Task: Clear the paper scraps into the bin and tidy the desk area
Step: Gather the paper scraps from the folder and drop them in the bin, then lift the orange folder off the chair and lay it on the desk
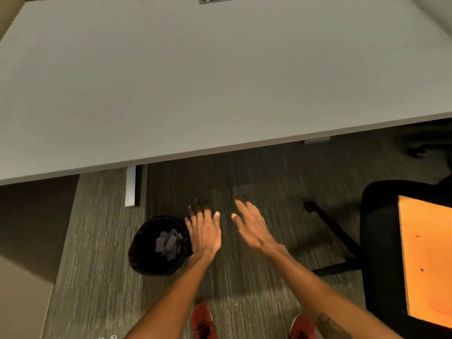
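A grey table spans the upper frame, its near edge running above a carpeted floor. Left of centre, a black bin stands on the floor just in front of the table's white leg, holding dark paper scraps. A person's left hand, fingers spread and holding nothing, hovers just beside the bin's right rim. The right hand, also spread and unladen, is close alongside. Red shoes show below; a black chair with an orange board sits at right.
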